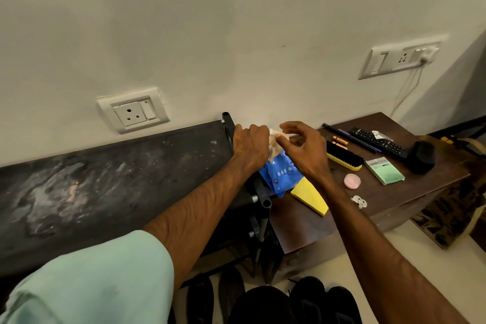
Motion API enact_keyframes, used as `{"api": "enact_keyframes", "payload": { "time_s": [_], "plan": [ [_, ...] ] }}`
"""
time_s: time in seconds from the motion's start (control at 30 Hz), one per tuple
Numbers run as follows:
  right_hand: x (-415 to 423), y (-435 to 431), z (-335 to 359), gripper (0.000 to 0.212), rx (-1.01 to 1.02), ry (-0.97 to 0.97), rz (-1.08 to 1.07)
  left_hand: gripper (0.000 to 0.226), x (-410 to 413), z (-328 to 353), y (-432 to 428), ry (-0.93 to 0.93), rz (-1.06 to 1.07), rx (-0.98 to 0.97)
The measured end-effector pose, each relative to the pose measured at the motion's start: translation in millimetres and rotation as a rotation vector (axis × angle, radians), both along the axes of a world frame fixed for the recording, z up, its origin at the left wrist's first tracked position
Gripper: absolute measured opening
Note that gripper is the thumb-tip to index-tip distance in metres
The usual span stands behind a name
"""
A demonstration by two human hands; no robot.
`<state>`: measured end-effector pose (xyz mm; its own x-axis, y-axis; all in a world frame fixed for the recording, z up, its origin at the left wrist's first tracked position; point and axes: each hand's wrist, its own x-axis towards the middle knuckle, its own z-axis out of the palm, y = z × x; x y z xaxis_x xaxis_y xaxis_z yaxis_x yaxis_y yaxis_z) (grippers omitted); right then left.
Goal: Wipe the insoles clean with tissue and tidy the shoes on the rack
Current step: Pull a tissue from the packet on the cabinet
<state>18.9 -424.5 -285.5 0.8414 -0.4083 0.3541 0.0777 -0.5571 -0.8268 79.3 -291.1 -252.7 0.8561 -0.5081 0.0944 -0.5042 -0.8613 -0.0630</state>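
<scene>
Crumpled white tissue (274,141) sticking out the top of blue plastic tissue pack (282,175). Pack at 9 o'clock edge of brown wooden worktop (394,192), beside black shoe rack (105,179). Left grip (251,147) curled round tissue wad, fingertips hidden. Right grip (302,151) pinching tissue edge. Dark shoes (263,305) at 6 o'clock, cropped by frame, detail lost in shadow.

Off-white wall (236,21), socket plate (132,110), switch panel (399,59), brown wooden side table (302,221), pale floor (420,258), perhaps tiled
</scene>
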Motion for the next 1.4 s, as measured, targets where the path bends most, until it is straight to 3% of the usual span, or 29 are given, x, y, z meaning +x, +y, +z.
{"api": "enact_keyframes", "payload": {
  "time_s": [0.13,0.2,0.33,0.47,0.63,0.9,1.1,1.3,1.4],
  "plan": [
    [3,6,6,0.019,-0.311,0.018,-0.002,0.025,1,1,0,0.019,0.016,-0.042],
    [8,5,7,0.015,-0.316,0.052,-0.057,0.025,1,2,1,0.030,0.018,-0.057],
    [12,-1,16,0.016,-0.028,0.078,-0.183,0.025,1,1,-1,0.009,0.038,-0.061],
    [8,-8,20,0.013,0.184,0.084,-0.119,0.039,2,0,-3,-0.033,0.032,-0.026],
    [4,-7,30,0.011,0.478,0.044,-0.052,0.032,-2,2,-7,0.007,0.027,0.037],
    [1,-10,37,0.020,0.579,0.003,0.009,0.038,-3,5,-18,0.038,0.011,0.070],
    [-6,-14,37,0.018,0.909,-0.040,0.012,0.049,1,4,-18,0.108,0.022,0.096],
    [1,-16,21,0.019,0.873,-0.006,-0.064,0.046,4,3,-20,0.151,0.026,0.112],
    [2,-17,12,0.039,0.778,0.086,-0.033,0.044,3,5,-19,0.146,0.033,0.087]
  ]
}}
